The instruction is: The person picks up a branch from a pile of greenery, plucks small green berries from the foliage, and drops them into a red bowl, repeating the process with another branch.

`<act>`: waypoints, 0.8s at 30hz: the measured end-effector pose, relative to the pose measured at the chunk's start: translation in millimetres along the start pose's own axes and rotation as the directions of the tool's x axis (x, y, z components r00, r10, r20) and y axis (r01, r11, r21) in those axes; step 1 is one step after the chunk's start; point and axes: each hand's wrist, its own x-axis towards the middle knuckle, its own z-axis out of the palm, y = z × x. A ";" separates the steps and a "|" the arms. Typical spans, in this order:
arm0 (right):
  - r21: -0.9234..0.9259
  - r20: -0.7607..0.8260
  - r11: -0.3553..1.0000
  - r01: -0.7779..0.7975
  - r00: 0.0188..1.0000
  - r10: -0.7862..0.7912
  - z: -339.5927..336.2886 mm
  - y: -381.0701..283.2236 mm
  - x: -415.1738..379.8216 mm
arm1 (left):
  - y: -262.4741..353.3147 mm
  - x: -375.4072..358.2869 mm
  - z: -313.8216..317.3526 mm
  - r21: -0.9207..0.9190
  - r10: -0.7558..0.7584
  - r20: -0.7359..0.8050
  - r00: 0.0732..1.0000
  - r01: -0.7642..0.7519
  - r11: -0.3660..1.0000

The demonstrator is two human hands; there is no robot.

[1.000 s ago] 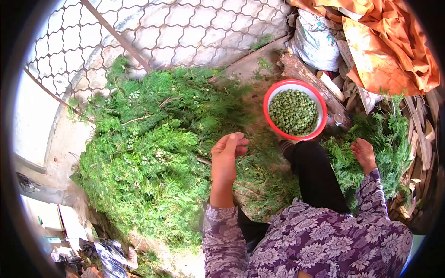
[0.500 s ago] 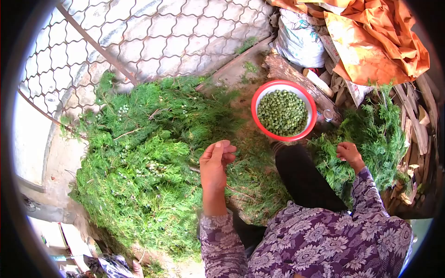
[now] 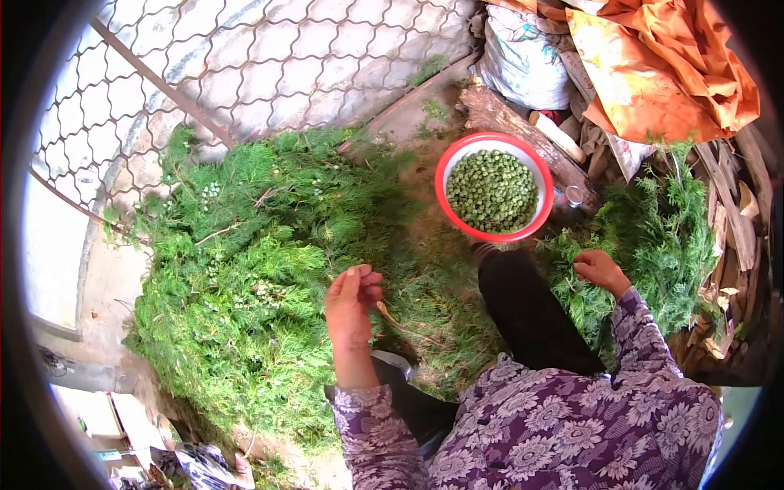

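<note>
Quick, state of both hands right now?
Left hand: closed, thumb against curled fingers; whether it pinches anything can't be told.
Right hand: closed, fingers curled in; contents can't be told.

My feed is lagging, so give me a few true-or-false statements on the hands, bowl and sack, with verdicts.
The bowl has a red rim. True.
The bowl holds orange fruit. False: it holds small green pieces.
The left hand is inside the bowl. False: it is raised apart from it.
The white sack lies beyond the bowl, near an orange sheet. True.
The right hand is bare. True.
</note>
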 end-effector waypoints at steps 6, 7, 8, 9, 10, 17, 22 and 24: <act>0.080 0.023 0.985 0.154 0.987 -0.156 -21.7 -50.7 45.2 | 16.7 43.5 -0.2 0.227 -0.014 -0.014 1.000 0.017 0.974; 0.069 0.040 0.983 0.172 0.984 -0.175 -25.4 -63.3 56.6 | 21.1 51.1 -0.4 0.366 0.017 -0.044 0.999 0.000 0.931; 0.069 0.039 0.984 0.166 0.985 -0.169 -28.6 -76.1 70.7 | 19.5 62.6 -6.2 0.443 0.048 -0.051 0.998 -0.020 0.896; -0.050 0.078 0.980 0.193 0.979 -0.188 -32.2 -90.3 87.1 | 11.8 77.4 -19.0 0.541 0.124 -0.046 0.991 -0.080 0.837; -0.169 0.121 0.960 0.222 0.972 -0.203 -33.8 -102.9 105.9 | -0.9 94.8 -35.4 0.631 0.200 -0.035 0.979 -0.133 0.764; -0.447 0.230 0.732 0.515 0.856 -0.462 0.4 -158.8 273.7 | -61.2 201.0 -73.6 0.965 0.358 0.245 0.901 -0.262 -0.003; -0.654 0.222 0.627 0.423 0.900 -0.376 31.9 -172.8 414.1 | -99.5 275.4 -77.6 0.932 0.283 0.328 0.901 -0.261 -0.250; -0.604 0.153 0.683 0.410 0.901 -0.406 46.3 -181.3 449.6 | -110.5 301.9 -76.1 0.936 0.246 0.324 0.914 -0.270 -0.228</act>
